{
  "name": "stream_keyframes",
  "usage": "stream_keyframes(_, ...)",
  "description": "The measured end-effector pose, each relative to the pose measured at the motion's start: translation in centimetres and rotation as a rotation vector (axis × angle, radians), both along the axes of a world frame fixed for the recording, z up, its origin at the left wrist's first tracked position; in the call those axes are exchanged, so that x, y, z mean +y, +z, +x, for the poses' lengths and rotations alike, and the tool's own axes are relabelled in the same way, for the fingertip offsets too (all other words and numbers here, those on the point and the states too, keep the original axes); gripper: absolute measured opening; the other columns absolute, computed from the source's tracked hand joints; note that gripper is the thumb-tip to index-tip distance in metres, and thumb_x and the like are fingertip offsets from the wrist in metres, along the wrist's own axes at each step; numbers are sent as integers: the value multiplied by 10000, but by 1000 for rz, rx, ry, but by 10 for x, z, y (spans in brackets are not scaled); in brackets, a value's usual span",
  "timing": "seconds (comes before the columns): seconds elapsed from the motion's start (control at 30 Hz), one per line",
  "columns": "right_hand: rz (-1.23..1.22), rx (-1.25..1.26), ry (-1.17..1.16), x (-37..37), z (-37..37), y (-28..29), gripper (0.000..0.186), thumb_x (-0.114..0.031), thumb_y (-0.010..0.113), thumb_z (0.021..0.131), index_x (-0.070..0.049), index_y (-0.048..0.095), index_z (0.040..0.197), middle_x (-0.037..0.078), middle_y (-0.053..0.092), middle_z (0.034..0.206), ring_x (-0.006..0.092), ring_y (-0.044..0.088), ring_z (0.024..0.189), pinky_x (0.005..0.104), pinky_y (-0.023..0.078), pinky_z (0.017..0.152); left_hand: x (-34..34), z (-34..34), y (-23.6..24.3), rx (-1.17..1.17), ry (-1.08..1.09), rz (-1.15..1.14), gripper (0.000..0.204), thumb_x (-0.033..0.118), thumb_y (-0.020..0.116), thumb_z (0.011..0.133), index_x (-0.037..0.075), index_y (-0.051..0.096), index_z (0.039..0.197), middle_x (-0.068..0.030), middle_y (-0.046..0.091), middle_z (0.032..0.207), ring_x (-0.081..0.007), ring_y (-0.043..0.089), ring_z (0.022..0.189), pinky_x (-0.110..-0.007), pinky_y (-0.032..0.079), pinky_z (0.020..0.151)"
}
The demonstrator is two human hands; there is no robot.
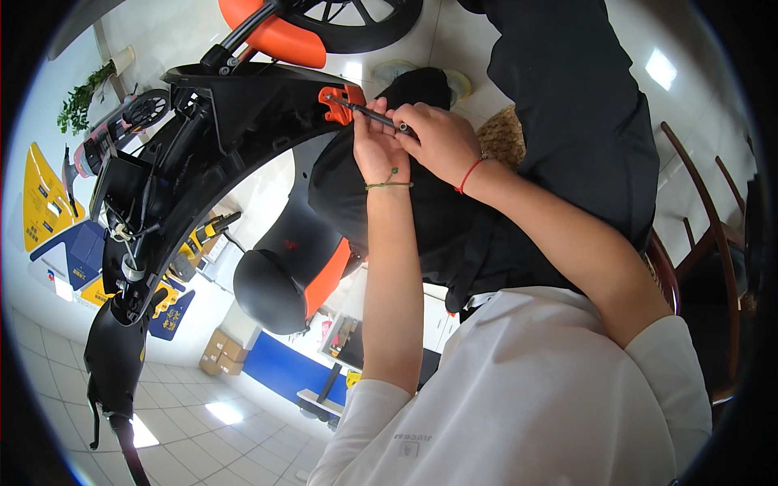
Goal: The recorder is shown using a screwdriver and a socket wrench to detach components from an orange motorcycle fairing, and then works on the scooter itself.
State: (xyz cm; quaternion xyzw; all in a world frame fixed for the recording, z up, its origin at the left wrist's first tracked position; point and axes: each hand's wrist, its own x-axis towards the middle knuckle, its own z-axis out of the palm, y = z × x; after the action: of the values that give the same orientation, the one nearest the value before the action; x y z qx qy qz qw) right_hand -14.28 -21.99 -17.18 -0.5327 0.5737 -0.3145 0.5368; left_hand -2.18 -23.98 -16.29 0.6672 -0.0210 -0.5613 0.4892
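My right hand (438, 136) is closed around the rear end of a slim black screwdriver (374, 114). The tool slants up to the left, its tip at an orange hook-shaped plastic piece (336, 105) on the black front panel (267, 109) of a two-wheeled scooter. Palm up, my left hand (379, 150) sits just below, its fingers curled about the screwdriver's shaft and its thumb beside the orange piece. Whether the tip is seated in a screw is too small to tell. A green cord circles my left wrist, a red one my right.
The scooter's front wheel (356, 24) and orange fender (271, 36) are at the top. Its black seat (271, 283) lies left of my left forearm. Loose cables (126, 231) show in the opened steering column. Wooden chairs (705, 202) stand at right, cardboard boxes (223, 352) at lower left.
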Motion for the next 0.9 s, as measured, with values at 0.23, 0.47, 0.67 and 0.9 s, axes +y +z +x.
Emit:
stream_keyframes(0.23, 566, -798, -237, 13, 14, -14, 271, -217, 620, 888, -2, 548, 1036, 77, 637, 829, 139, 605, 690, 283, 483, 589, -5, 5, -6, -4, -64, 66, 299, 289, 530, 982, -4, 556, 1038, -57, 592, 848, -150, 529, 752, -308, 484, 698)
stream_keyframes(0.47, 812, -882, -86, -5, 5, -8, 305, -288, 591, 925, 16, 608, 941, 58, 631, 706, 100, 542, 545, 221, 436, 516, -5, 0, 3, -30, -146, -31, 398, 347, 402, 1022, -1, 460, 1207, -70, 579, 1049, -165, 524, 877, -340, 469, 827)
stream_keyframes(0.67, 349, -253, -45, -2, -2, -5, 350, -371, 631, 850, -27, 671, 902, 150, 658, 716, 273, 671, 699, 366, 500, 634, -12, -10, 9, 1, -3, 64, 352, 329, 473, 1002, 8, 486, 1146, -70, 559, 1017, -162, 519, 853, -325, 470, 819)
stream_keyframes(0.9, 508, -249, 6, -7, -3, -1, 393, -453, 589, 871, -74, 644, 961, 159, 694, 838, 335, 671, 811, 419, 513, 727, -5, 4, -8, -25, -64, 2, 341, 310, 464, 1007, -2, 478, 1144, -113, 567, 1141, -163, 544, 923, -341, 475, 849)
